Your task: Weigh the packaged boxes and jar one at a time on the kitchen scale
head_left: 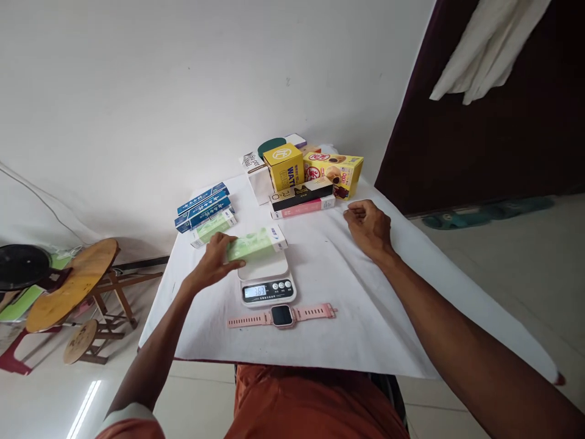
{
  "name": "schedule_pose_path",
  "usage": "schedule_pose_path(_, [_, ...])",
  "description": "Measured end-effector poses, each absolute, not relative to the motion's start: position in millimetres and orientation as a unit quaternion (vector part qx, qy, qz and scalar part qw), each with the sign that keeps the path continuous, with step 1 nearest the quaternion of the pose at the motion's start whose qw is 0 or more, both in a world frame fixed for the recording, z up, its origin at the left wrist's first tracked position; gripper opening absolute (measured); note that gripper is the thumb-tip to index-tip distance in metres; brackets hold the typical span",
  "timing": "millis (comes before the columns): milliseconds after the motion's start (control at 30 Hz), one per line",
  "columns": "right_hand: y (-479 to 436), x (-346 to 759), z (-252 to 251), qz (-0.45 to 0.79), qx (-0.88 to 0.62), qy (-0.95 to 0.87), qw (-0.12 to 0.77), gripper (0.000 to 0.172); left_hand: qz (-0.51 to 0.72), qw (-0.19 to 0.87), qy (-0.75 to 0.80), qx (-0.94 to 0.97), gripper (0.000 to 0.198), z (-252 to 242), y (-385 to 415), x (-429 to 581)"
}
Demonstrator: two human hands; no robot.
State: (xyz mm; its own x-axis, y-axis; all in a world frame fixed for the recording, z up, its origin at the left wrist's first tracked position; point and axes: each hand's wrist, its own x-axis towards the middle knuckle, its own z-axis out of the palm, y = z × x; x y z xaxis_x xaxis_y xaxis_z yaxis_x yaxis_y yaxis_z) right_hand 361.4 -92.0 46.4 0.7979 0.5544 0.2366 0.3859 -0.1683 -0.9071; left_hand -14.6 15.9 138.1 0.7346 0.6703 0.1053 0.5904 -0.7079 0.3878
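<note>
My left hand [216, 259] grips the left end of a long green-and-white carton [256, 242], thumb on the near side and fingers over the top. The carton is at the white kitchen scale [265, 268], over its plate; whether its full weight rests there I cannot tell. The scale's lit display [255, 292] seems to read 363. Directly in front of the scale lies a pink-strapped smartwatch [282, 315] with a dark screen. My right hand [369, 228] rests on the cloth with curled fingers and nothing visible in them, right of a pink-and-white box [304, 208].
Blue cartons [203, 207] and another green carton [212, 227] lie at the table's left. At the back stand a yellow cube box [284, 167], a yellow snack box [336, 174], a black box [301, 194] and a white box [258, 180]. A white cloth [365, 323] covers the table.
</note>
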Motion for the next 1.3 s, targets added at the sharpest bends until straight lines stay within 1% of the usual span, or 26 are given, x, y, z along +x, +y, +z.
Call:
schedule_pose_path(67, [-91.6, 361.4, 46.4, 0.076, -0.764, -0.31, 0.561, 0.007, 0.107, 0.167, 0.346, 0.917, 0.05, 133.2, 6.1, -7.7])
schedule_pose_path(133, [-90.3, 361.9, 45.5, 0.079, -0.763, -0.314, 0.559, 0.007, 0.103, 0.159, 0.349, 0.918, 0.053, 133.2, 3.5, -6.2])
schedule_pose_path(267, [-86.5, 363.8, 40.2, 0.074, -0.755, -0.317, 0.569, 0.008, 0.123, 0.146, 0.345, 0.919, 0.075, 142.3, 6.0, -9.1])
schedule_pose_path(333, [-85.1, 364.9, 37.0, 0.066, -0.751, -0.313, 0.578, 0.009, 0.129, 0.129, 0.346, 0.92, 0.078, 145.7, 6.8, -8.9])
schedule_pose_path(433, [-84.1, 366.0, 34.2, 0.052, -0.744, -0.304, 0.593, 0.01, 0.114, 0.101, 0.355, 0.922, 0.065, 144.2, 6.5, -6.7])
schedule_pose_path(500, [-83.8, 366.3, 34.5, 0.049, -0.741, -0.296, 0.6, 0.01, 0.102, 0.107, 0.358, 0.922, 0.053, 141.4, 6.0, -5.6])
schedule_pose_path(567, [-83.1, 366.4, 36.1, 0.053, -0.742, -0.288, 0.603, 0.009, 0.108, 0.124, 0.354, 0.92, 0.046, 141.1, 6.0, -4.2])
schedule_pose_path(633, [-82.1, 366.3, 38.0, 0.06, -0.743, -0.284, 0.603, 0.01, 0.128, 0.134, 0.345, 0.92, 0.045, 145.5, 7.4, 0.4])
schedule_pose_path(733, [-80.6, 366.3, 39.6, 0.067, -0.741, -0.282, 0.606, 0.013, 0.146, 0.12, 0.318, 0.929, 0.048, 156.9, 14.2, 22.4])
schedule_pose_path(867, [-80.6, 367.1, 38.5, 0.066, -0.735, -0.278, 0.614, 0.013, 0.147, 0.08, 0.285, 0.944, 0.048, 164.6, 34.7, 86.2])
schedule_pose_path(1000, [-81.2, 369.5, 36.3, 0.075, -0.734, -0.288, 0.611, 0.014, 0.123, 0.034, 0.314, 0.941, 0.045, 163.0, 58.4, 162.7])
schedule_pose_path(1100, [-79.6, 370.5, 33.4, 0.075, -0.733, -0.291, 0.611, 0.013, 0.116, 0.004, 0.339, 0.934, 0.044, 161.9, 67.1, 202.4])
schedule_pose_path(1300, [-73.0, 373.6, 20.4, 0.067, -0.714, -0.294, 0.632, 0.016, 0.107, -0.061, 0.363, 0.923, 0.047, 160.5, 68.4, 212.7])
